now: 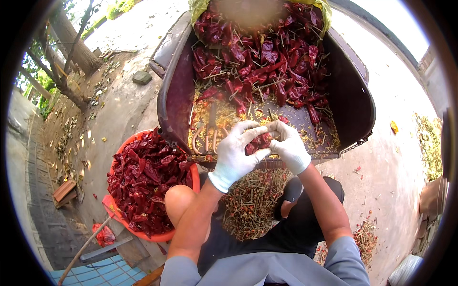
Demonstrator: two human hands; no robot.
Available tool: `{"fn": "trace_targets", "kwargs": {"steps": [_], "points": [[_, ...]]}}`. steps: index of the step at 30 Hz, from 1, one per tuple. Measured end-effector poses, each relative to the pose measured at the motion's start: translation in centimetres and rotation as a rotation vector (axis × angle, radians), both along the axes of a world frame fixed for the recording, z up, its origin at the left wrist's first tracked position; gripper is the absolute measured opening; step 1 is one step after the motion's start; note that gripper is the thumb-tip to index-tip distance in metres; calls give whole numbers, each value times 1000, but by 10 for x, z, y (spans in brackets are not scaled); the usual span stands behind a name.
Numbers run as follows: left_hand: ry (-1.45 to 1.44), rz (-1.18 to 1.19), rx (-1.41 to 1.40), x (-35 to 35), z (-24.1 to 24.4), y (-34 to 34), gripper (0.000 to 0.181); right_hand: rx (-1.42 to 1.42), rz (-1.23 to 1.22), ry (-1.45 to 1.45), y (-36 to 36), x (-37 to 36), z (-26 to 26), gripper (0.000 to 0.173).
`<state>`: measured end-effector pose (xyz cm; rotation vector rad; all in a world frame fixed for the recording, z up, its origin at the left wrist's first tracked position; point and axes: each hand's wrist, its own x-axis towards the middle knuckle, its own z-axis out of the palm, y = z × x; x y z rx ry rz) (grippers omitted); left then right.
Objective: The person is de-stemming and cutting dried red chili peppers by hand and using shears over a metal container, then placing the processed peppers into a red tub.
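Observation:
My left hand (pixel 237 144), in a white knit glove, is closed around a dried red pepper (pixel 258 143). Across from it my right hand (pixel 289 144), gloved alike, pinches the pepper's stem end, and the fingertips of both hands meet above it. They are over the near edge of a dark red metal cargo bed (pixel 343 89). Behind them, a heap of dried red peppers (pixel 261 68) with stems spills from a yellow-green sack (pixel 325 16). Yellow seeds (pixel 304 137) and bits of stem lie scattered across the bed floor.
An orange basin (pixel 196 178) full of dried peppers (pixel 148 178) stands left of my knees. Between my feet is a pile of stems (pixel 256 203); a smaller stem pile (pixel 365 237) lies to the right. A chain (pixel 356 143) hangs at the bed's right corner.

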<state>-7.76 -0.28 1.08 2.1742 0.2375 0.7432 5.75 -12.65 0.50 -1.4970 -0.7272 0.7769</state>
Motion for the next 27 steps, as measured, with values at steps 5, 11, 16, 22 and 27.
{"fn": "trace_targets", "kwargs": {"steps": [5,11,16,22,27], "points": [[81,13,-245,2,-1,3,34,-29,5,41,-5,-4,9,31],[95,127,-53,2,-9,2,31,40,-12,-320,-10,-6,14,26],[204,115,-68,5,-7,-1,34,56,-86,-714,-10,-7,10,18],[353,-24,-214,4,-4,2,43,-6,72,-453,-16,5,13,15],[305,51,-4,9,-8,-7,32,11,-114,-1140,-16,2,13,13]]}}
